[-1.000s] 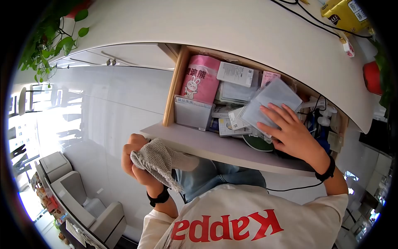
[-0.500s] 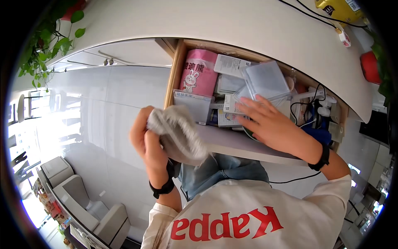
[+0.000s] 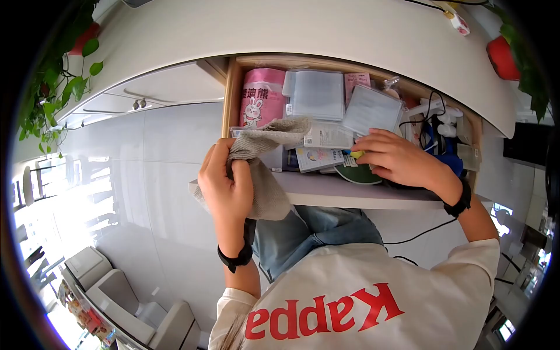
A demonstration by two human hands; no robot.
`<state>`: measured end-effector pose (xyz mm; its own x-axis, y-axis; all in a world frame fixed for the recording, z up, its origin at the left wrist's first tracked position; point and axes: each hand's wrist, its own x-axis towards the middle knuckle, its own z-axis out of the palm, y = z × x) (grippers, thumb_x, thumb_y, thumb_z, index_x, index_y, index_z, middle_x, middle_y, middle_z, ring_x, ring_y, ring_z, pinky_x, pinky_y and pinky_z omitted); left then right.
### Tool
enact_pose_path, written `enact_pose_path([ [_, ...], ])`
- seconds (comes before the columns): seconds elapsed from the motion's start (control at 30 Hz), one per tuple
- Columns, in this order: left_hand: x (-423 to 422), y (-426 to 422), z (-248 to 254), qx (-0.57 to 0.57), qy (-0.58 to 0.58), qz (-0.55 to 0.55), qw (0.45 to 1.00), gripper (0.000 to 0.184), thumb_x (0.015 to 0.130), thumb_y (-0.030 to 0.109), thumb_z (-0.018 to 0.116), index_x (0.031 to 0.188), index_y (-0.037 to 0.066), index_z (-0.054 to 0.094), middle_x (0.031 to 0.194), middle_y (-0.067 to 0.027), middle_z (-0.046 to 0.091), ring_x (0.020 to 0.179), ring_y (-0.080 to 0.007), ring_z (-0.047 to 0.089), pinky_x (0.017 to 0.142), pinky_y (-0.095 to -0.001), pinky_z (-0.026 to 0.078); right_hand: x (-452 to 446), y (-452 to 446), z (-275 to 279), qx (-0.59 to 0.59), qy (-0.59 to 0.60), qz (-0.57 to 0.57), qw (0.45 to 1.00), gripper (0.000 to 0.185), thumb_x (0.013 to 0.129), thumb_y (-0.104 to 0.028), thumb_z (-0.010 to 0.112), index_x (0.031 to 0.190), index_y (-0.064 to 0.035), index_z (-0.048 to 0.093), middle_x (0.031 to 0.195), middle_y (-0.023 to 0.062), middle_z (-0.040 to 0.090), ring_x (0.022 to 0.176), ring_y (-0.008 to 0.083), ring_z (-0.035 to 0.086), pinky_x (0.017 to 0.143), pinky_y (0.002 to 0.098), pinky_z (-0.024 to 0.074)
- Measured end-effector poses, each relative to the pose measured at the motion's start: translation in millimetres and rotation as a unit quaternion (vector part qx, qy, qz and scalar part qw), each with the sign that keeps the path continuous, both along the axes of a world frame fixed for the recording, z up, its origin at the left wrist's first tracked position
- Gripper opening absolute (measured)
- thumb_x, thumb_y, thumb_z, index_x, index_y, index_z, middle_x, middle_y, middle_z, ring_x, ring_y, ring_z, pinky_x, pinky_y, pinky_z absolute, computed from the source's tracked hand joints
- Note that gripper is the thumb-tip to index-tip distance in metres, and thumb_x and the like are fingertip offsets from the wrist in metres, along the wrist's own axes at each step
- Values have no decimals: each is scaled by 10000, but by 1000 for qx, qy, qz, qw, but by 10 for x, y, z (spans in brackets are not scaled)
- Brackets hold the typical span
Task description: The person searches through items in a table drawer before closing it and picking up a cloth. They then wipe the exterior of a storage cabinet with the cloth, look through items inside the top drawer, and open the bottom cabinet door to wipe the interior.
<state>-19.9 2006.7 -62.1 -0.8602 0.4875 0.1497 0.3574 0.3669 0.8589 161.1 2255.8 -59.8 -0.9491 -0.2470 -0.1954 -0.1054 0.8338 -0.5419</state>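
My left hand (image 3: 226, 184) is closed around a bunched grey-beige cloth (image 3: 265, 192). One end of the cloth reaches over the drawer's left part, and the rest hangs below my fist. Over the open drawer (image 3: 350, 197), my right hand (image 3: 402, 162) has its fingers apart and slightly bent. Its fingertips are at the lower edge of a clear flat plastic case (image 3: 373, 109); whether they touch it I cannot tell. Another clear case (image 3: 318, 95) lies to the left, beside a pink bag with a rabbit (image 3: 262, 99). Below are white boxes (image 3: 328, 135) and a dark green rounded item (image 3: 359, 174).
Black cables (image 3: 433, 111) and white gadgets (image 3: 448, 119) fill the drawer's right end. A long pale countertop (image 3: 303, 29) runs behind it. Potted plants stand at both ends, one in a red pot (image 3: 503, 58). A grey armchair (image 3: 125, 291) is on the lower left floor.
The cloth has swung up and right over the drawer's edge. The clear cases, stacked and tilted before, now lie apart, one nearer the pink bag. My right hand's fingers are more bent.
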Motion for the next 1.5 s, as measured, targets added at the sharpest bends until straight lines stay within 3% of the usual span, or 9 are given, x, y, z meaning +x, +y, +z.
enact_pose_path([
  [0.13,4,0,12,-3,5,0,1000,203,718,-12,446,872,-46,574,674,-135,506,577,-234,462,554,-309,400,-1,-98,47,115,58,5,992,198,717,-39,627,914,-28,626,1063,89,592,1088,218,512,1027,362,322],
  [0.37,31,-15,-2,-5,33,8,999,196,712,-8,456,861,-40,579,677,-150,518,588,-266,485,564,-333,411,-311,-440,-22,53,-36,94,994,233,782,-113,565,988,-32,640,1198,122,548,1153,242,474,994,388,343],
  [0.6,38,-7,-5,-31,64,2,997,187,700,7,471,845,-23,585,675,-155,527,595,-303,505,570,-362,420,-554,-645,-575,228,10,220,948,198,809,-177,530,870,-82,693,1398,130,400,1349,249,279,1148,395,151],
  [0.7,38,-8,14,-50,61,-1,997,189,695,9,472,841,-17,588,664,-147,527,589,-299,504,562,-358,419,-515,-668,-635,276,81,198,937,205,809,-172,527,897,-77,686,1370,140,427,1329,260,310,1142,399,166],
  [0.87,29,-1,-21,-40,60,3,997,189,688,7,473,834,-16,591,659,-144,530,579,-292,507,544,-354,416,-432,-423,-112,43,-24,93,994,234,778,-84,577,997,-53,654,1271,134,496,1222,274,431,1072,395,285],
  [1.0,39,-2,-12,-38,61,8,997,197,684,-3,470,841,-22,589,655,-144,522,570,-281,500,530,-346,406,-370,-200,364,-133,-146,-123,973,388,773,14,595,1153,-65,574,1197,128,534,1060,290,544,902,362,437],
  [1.13,35,-10,-20,-44,69,10,997,207,688,-11,467,857,-34,584,657,-146,513,563,-270,487,522,-336,396,-167,-39,344,-147,25,-287,946,584,802,20,573,1338,-122,389,1202,150,538,1033,334,554,840,360,468],
  [1.27,45,-14,-5,-49,62,17,997,216,697,-12,463,876,-45,580,667,-145,512,558,-258,475,516,-325,389,-92,87,351,43,126,-289,948,531,806,-13,599,1293,-91,404,1185,191,542,962,356,589,788,366,490],
  [1.5,56,-9,-23,-44,52,23,997,223,707,-13,453,888,-49,578,687,-141,523,567,-249,479,525,-318,397,-69,314,51,-236,10,-388,891,224,867,-44,562,1071,2,480,1080,129,596,932,160,599,800,278,465],
])
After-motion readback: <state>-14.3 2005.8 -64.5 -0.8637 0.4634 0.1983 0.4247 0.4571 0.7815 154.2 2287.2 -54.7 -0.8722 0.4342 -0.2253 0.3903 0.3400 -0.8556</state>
